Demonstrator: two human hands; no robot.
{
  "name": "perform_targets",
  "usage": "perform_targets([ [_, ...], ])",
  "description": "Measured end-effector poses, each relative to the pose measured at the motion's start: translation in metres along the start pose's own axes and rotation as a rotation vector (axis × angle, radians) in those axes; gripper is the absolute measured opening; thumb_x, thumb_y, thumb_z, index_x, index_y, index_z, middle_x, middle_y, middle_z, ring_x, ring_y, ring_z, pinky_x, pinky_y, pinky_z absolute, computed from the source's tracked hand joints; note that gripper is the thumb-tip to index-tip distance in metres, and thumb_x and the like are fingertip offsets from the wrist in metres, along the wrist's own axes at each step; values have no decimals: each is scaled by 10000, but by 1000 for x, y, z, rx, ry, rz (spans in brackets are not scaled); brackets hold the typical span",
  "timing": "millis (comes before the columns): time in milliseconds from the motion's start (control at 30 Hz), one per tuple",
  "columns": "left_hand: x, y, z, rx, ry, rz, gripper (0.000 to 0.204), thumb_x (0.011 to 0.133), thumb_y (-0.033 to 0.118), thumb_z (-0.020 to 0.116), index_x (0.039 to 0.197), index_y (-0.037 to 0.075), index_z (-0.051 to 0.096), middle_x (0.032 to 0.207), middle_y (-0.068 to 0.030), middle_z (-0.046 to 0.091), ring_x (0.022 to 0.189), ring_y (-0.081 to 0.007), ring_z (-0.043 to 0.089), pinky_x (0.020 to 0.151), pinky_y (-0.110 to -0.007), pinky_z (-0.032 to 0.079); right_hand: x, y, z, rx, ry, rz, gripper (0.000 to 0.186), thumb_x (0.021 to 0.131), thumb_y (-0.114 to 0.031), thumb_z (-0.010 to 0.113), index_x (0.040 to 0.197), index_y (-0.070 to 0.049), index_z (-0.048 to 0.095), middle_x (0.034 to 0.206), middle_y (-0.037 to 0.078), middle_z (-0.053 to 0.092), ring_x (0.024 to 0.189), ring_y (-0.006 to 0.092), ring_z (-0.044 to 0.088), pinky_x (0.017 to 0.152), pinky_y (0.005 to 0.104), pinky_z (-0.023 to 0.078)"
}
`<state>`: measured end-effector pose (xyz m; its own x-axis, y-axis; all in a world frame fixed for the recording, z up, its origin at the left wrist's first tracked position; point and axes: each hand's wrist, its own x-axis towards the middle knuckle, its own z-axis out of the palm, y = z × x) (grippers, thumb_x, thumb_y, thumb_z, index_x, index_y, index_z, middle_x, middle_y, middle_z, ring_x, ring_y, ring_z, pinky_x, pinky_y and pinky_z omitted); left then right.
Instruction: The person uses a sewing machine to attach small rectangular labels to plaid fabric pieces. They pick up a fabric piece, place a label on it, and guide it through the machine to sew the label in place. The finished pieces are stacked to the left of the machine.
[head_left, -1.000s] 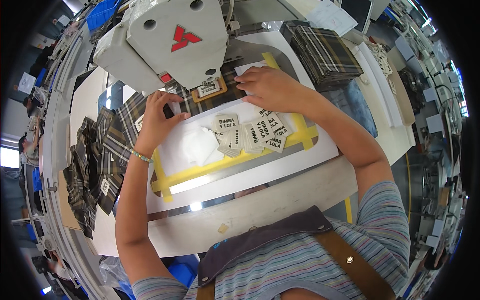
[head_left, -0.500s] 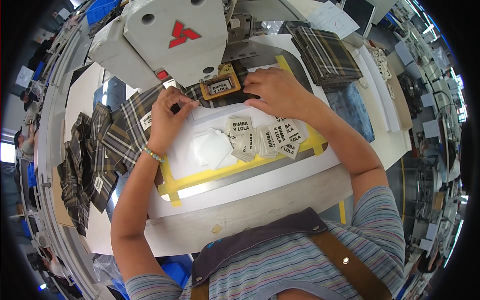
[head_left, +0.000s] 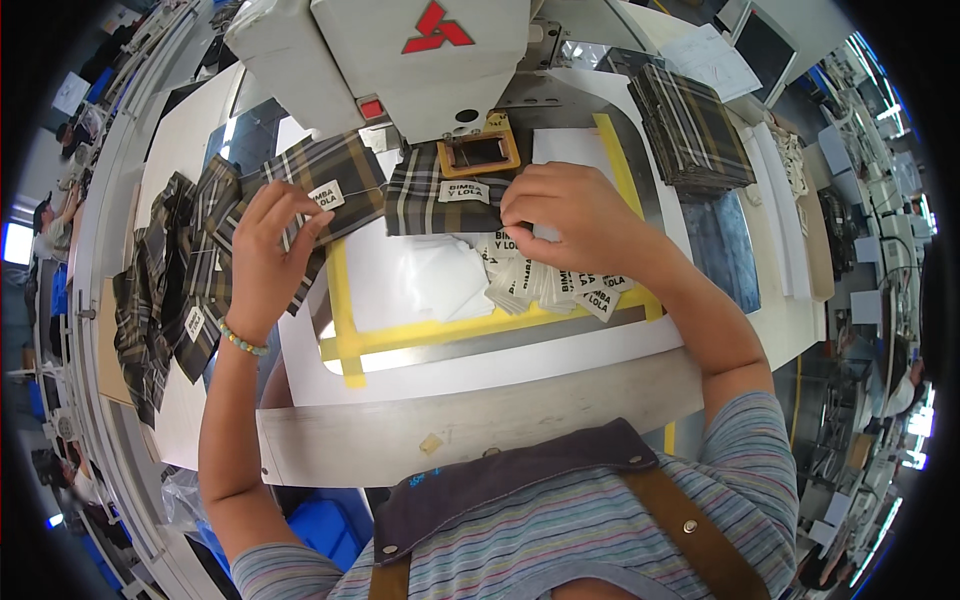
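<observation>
Brown plaid piece (head_left: 425,215) just inside twelve o'clock

Read as a dial, the view has a pale table (head_left: 350,445) across its middle and a white machine head (head_left: 415,75) at twelve. Nearer the hub lies a flat white sheet (head_left: 500,370), crossed by strips of yellow tape (head_left: 345,310). Loose plaid cloth (head_left: 165,285) bunches up at nine, while a squared-off plaid stack (head_left: 690,130) stands at two. A blue bin (head_left: 325,525) shows at seven, below the table edge.

The right hand (head_left: 575,215) is also toward two, much closer in — its fingers curled and drawn together, holding the brown plaid piece by its right edge. Between nine and ten, the left hand (head_left: 265,240) has bent fingers, thumb a little apart from them, at a second plaid piece (head_left: 355,170); whether they grip the cloth I can't quite tell.

Toward twelve, an amber clamp frame (head_left: 478,154) sits just beyond the brown plaid piece's label (head_left: 463,192), which lies face up outside the frame. White squares (head_left: 435,285) rest near the hub, and loose printed labels (head_left: 560,285) overlap beside them toward three. Smallest of all — a beaded bracelet (head_left: 243,341) on the left wrist.
</observation>
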<state>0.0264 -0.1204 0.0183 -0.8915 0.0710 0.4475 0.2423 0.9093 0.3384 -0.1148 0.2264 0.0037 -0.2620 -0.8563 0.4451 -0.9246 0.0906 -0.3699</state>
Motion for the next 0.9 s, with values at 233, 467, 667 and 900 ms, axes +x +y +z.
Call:
perform_targets([
  [233, 23, 38, 37, -926, -135, -703, 368, 1089, 232, 694, 1367, -6, 654, 895, -16, 670, 844, -96, 632, 771, -255, 518, 2, -7, 5, 47, 129, -44, 84, 844, -72, 774, 858, -74, 691, 919, 30, 724, 843, 251, 695, 738, 383, 561],
  [467, 34, 20, 75, -488, 24, -407, 419, 962, 12, 746, 1370, 73, 670, 812, -15, 527, 693, -117, 455, 630, -299, 420, 1, 3, 3, -4, 134, -84, 90, 885, -117, 807, 912, -79, 731, 964, 24, 745, 895, 255, 705, 770, 390, 563],
  [667, -10, -30, 27, -19, 187, -436, 501, 958, -27, 726, 1435, 103, 637, 790, -93, 526, 663, -215, 514, 648, -361, 474, 0, 9, 1, 2, 87, 3, 72, 926, -130, 799, 944, -75, 756, 985, 42, 758, 899, 263, 703, 781, 391, 553],
  [900, -25, -38, 13, 351, 423, -216, 617, 949, 85, 803, 1520, 71, 571, 1314, -158, 644, 1263, -287, 621, 1030, -420, 546, 2, 9, 4, -19, 29, 23, 69, 915, -113, 800, 936, -59, 765, 969, 47, 756, 860, 247, 695, 760, 382, 543],
])
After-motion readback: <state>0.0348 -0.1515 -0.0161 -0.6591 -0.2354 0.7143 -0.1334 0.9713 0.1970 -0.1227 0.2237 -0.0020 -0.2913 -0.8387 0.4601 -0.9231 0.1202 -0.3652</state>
